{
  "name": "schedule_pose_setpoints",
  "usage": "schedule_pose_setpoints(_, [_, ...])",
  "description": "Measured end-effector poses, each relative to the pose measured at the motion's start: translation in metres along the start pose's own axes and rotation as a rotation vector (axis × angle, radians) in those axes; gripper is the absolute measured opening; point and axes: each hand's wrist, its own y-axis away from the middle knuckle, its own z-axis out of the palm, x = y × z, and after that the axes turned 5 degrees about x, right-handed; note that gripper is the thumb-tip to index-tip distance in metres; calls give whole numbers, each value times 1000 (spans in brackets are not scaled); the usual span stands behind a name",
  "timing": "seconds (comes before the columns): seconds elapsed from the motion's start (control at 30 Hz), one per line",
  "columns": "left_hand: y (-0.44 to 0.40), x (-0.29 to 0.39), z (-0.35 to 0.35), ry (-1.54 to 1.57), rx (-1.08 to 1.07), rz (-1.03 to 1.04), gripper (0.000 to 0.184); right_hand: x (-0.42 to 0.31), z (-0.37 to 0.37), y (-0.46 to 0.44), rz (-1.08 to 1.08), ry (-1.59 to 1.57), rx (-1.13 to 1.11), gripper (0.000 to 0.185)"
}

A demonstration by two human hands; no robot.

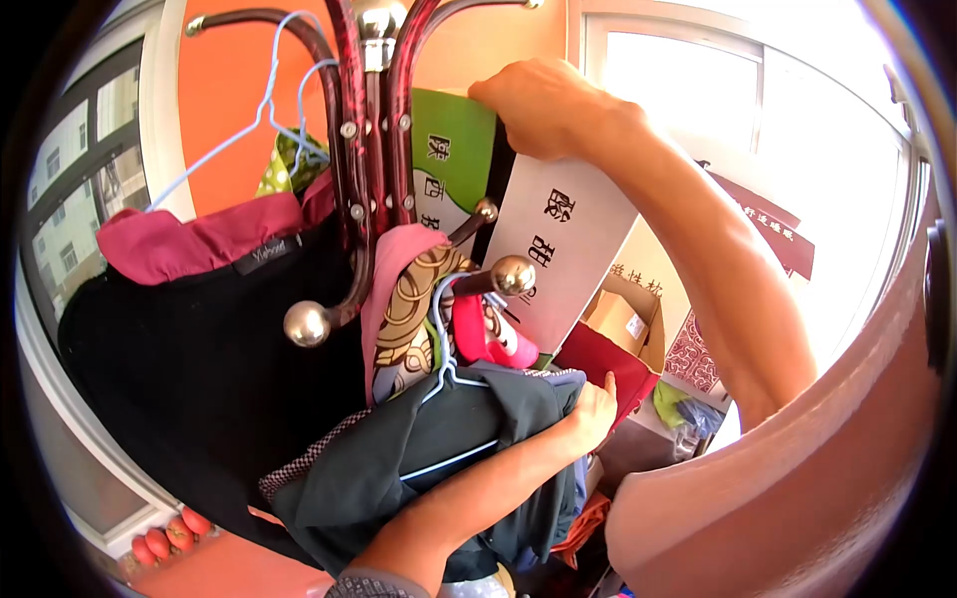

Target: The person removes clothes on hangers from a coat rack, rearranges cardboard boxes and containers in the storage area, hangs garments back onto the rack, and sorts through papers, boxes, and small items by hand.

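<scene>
My right hand [543,108] reaches up across the view, its fingers closed over the top edge of a white carton [558,239] with black printed characters. Just left of that hand stands a green printed panel [454,149], with a dark gap between it and the white face. Lower down, my left hand [595,414] is beside a dark red box panel [608,367]. One finger points up against this panel, while the others are curled and mostly hidden. My left forearm lies across a dark jacket [429,448] on a light blue hanger [449,379].
A dark red coat stand [374,130] with metal ball ends rises in front, bearing a black garment [219,369] with a maroon collar. An open brown box [623,319] and plastic bags [688,414] are behind my left hand. Several red round objects [179,533] lie at lower left.
</scene>
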Motion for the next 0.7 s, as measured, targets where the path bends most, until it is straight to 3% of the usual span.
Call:
schedule_pose_setpoints(0.07, [-4, 3, 9, -6, 7, 0, 104, -11, 2, 6, 3, 8, 3, 33])
schedule_pose_setpoints(0.13, [-6, 6, 10, -47, 46, -6, 91, -25, 1, 11, -87, 103, 84, 18])
schedule_pose_setpoints(0.2, [-5, 11, 8, -64, 45, 10, 75, -28, 3, 16, -47, 78, 64, 17])
schedule_pose_setpoints(0.37, [-1, 11, -2, -63, 69, 32, 68, -14, 10, 11, -5, 12, 105, 21])
schedule_pose_setpoints(0.4, [1, 11, -3, -49, 80, 48, 65, -13, 11, 11, 27, -27, 108, 24])
schedule_pose_setpoints(0.43, [5, 13, -4, -37, 157, 47, 49, -13, 11, 12, 58, -67, 110, 29])
schedule_pose_setpoints(0.47, [9, 15, -6, -37, 161, 51, 49, -12, 9, 13, 60, -61, 109, 29])
schedule_pose_setpoints(0.53, [24, 16, -19, 78, 331, 144, 33, -11, 3, 14, 153, -158, 59, 50])
schedule_pose_setpoints(0.57, [36, 19, -24, 139, 374, 177, 28, -13, 1, 18, 156, -154, 65, 50])
schedule_pose_setpoints(0.6, [38, 21, -26, 183, 350, 209, 36, -10, -2, 21, 156, -214, 92, 59])
schedule_pose_setpoints(0.7, [57, 21, -24, 292, 538, 311, 37, -28, -40, 62, 212, -382, 151, 82])
